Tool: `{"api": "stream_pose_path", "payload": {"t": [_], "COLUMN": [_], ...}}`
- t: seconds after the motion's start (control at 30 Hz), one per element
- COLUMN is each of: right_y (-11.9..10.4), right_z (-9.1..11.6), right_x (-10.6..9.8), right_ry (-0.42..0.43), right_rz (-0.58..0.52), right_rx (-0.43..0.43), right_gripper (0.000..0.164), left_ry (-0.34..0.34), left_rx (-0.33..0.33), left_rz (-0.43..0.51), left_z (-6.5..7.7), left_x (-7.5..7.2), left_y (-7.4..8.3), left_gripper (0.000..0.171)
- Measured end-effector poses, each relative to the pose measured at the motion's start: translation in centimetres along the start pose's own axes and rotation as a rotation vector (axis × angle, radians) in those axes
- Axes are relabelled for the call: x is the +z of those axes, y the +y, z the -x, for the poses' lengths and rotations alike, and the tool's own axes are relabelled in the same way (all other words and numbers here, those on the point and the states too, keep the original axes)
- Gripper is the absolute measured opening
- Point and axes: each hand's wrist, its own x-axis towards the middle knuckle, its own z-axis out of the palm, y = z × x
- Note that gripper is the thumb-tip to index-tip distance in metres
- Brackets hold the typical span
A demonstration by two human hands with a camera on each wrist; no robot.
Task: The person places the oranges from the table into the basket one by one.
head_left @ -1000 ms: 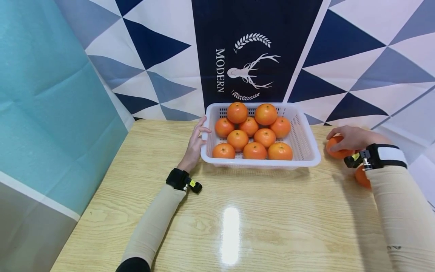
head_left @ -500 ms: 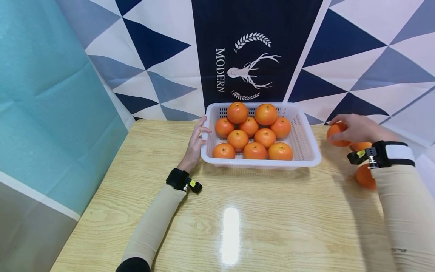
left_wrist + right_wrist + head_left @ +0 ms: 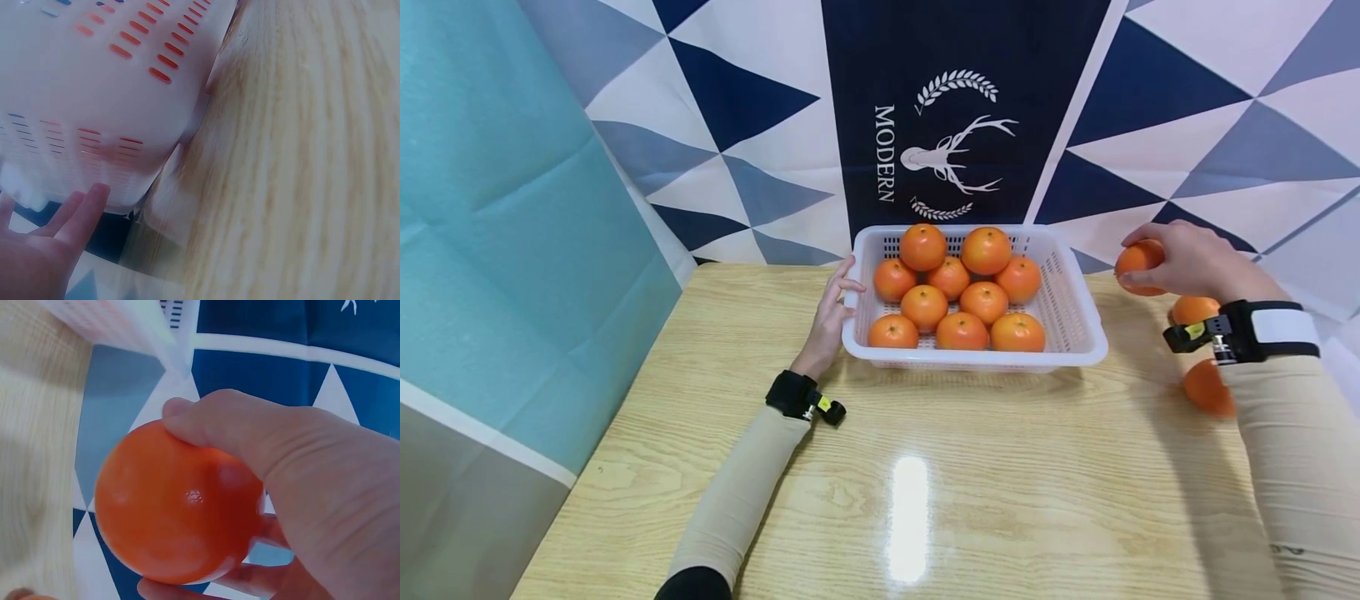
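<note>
In the head view, my right hand (image 3: 1198, 262) grips an orange (image 3: 1141, 267) above the table's far right part. The right wrist view shows my thumb over that orange (image 3: 181, 506) and fingers beneath it. A white plastic basket (image 3: 1086, 337) with slotted walls stands at the back middle, holding several oranges (image 3: 962, 332). My left hand (image 3: 829, 321) rests at the basket's left rim, its fingers extended. Seen from the left wrist, the left fingers (image 3: 84, 215) lie against the basket's perforated wall (image 3: 125, 112).
Two more oranges lie on the wooden table (image 3: 1022, 483) at the right: one orange (image 3: 1195, 310) below my right hand, another orange (image 3: 1208, 389) partly behind the wrist strap. A patterned cloth (image 3: 760, 108) hangs right behind the basket, and a teal panel (image 3: 527, 208) borders the left side.
My right hand has lifted the orange off the table, up and slightly toward the basket, uncovering another orange below. The left hand and the basket have stayed in place.
</note>
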Motion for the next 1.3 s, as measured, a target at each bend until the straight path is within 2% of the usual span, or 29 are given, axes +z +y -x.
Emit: {"api": "stream_pose_path", "payload": {"t": [0.13,0.2,0.23,0.37,0.57,0.6,0.7,0.8,0.93,1.03,1.1,1.2,1.3], "right_y": [-1.0,-1.6,-1.9,-3.1,-5.0,-5.4,-6.3,-7.2,-8.0,-8.5,-8.8,-9.5,-10.3], "right_z": [-0.1,-0.2,-0.2,-0.5,-0.6,-0.6,-0.6,-0.6,-0.7,-0.9,-1.0,-1.3,-1.5], "right_x": [0.1,0.2,0.3,0.6,1.3,1.4,1.7,1.8,2.0,2.4,2.7,3.0,3.3], "right_ry": [0.045,0.079,0.095,0.156,0.259,0.280,0.364,0.451,0.532,0.554,0.553,0.546,0.550], "right_rz": [-0.028,-0.044,-0.051,-0.072,-0.103,-0.111,-0.134,-0.154,-0.166,-0.161,-0.157,-0.145,-0.116], "right_rx": [0.001,0.000,-0.001,-0.009,-0.017,-0.021,-0.051,-0.087,-0.125,-0.148,-0.161,-0.191,-0.242], "right_gripper": [0.066,0.066,0.065,0.063,0.064,0.063,0.059,0.057,0.057,0.057,0.056,0.055,0.056], "left_ry": [0.010,0.008,0.011,-0.005,0.006,0.011,0.009,0.016,-0.001,0.002,0.003,0.005,-0.003], "left_rx": [0.002,0.011,0.019,0.033,0.029,0.028,0.013,0.009,0.021,0.040,0.029,0.010,-0.014], "left_rz": [-0.041,-0.054,-0.059,-0.033,-0.032,-0.033,-0.014,-0.020,0.003,-0.001,-0.008,-0.011,0.015], "left_z": [0.6,1.2,1.1,1.9,1.6,1.4,1.1,1.0,1.6,1.8,1.8,1.5,0.6], "left_x": [0.8,1.3,1.3,2.1,1.9,1.7,1.3,1.2,2.0,2.2,2.1,1.7,0.7], "left_y": [2.3,4.2,4.1,7.0,5.9,5.1,3.9,3.6,6.3,6.7,6.6,5.2,2.2], "left_gripper": [0.035,0.034,0.034,0.035,0.036,0.036,0.036,0.035,0.036,0.035,0.035,0.035,0.037]}}
